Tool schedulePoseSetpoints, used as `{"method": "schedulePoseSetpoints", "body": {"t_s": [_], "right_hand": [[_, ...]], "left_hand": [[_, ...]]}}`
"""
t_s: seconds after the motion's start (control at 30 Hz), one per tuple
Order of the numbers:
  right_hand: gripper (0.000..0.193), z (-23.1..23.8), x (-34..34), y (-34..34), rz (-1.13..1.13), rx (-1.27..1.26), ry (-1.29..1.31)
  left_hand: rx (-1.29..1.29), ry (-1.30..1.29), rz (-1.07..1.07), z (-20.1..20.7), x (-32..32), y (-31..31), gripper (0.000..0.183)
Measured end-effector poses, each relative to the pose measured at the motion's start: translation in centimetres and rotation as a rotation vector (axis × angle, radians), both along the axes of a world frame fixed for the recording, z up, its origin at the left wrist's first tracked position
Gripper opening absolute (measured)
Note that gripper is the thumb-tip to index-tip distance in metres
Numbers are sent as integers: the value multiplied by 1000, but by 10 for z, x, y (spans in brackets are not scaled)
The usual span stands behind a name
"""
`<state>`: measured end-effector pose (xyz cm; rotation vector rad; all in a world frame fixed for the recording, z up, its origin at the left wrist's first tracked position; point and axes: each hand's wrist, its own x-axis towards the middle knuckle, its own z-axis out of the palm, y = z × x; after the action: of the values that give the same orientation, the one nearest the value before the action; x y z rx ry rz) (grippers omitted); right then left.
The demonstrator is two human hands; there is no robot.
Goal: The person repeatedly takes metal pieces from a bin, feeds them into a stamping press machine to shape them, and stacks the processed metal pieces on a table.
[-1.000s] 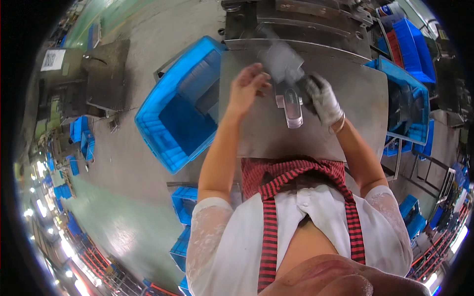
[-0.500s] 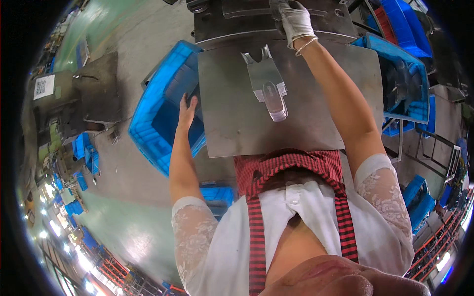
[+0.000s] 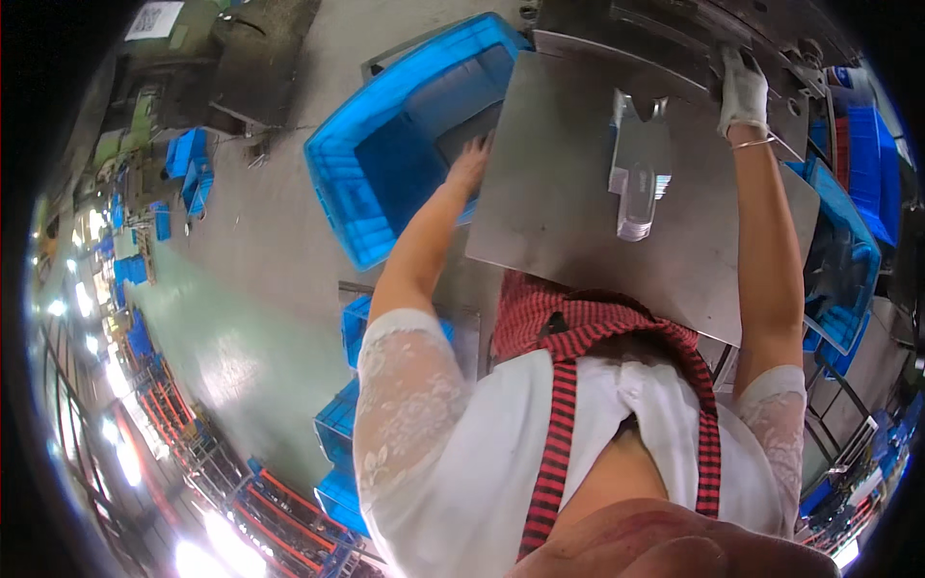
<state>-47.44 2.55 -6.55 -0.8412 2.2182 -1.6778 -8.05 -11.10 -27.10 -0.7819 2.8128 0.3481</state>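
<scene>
My bare left hand (image 3: 469,164) reaches over the near side of a large blue crate (image 3: 332,164), beside the table's left edge. Its fingers are stretched out and slightly apart, and nothing shows in them. At the far right, my right hand (image 3: 745,96), in a white glove, is curled against the dark metal machine (image 3: 665,60). Its fingertips are partly hidden, and what they grip cannot be made out. Between my hands, a small stack of shiny flat metal parts (image 3: 638,159), each with a forked far end, lies on the grey metal table (image 3: 549,193).
Another blue crate (image 3: 848,289) with dark metal parts stands right of the table. Beyond it is a brighter blue bin (image 3: 872,173). More blue crates (image 3: 337,424) are low at my left. Dark equipment (image 3: 241,67) stands on the floor at far left.
The view has swung left, so table and crate appear farther right. My left hand's fingers now point toward the table edge. My right hand stays at the machine; the metal stack lies unmoved.
</scene>
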Motion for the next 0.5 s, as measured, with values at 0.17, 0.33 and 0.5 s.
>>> {"method": "schedulePoseSetpoints", "body": {"t_s": [0.17, 0.33, 0.5], "right_hand": [[29, 10, 34, 19, -20, -111, -49], [30, -17, 96, 106, 162, 85, -369], [18, -2, 154, 114, 303, 609, 103]], "left_hand": [[-81, 28, -104, 9, 13, -17, 57], [100, 59, 77, 27, -15, 3, 46], [-184, 277, -99, -22, -8, -12, 49]]}}
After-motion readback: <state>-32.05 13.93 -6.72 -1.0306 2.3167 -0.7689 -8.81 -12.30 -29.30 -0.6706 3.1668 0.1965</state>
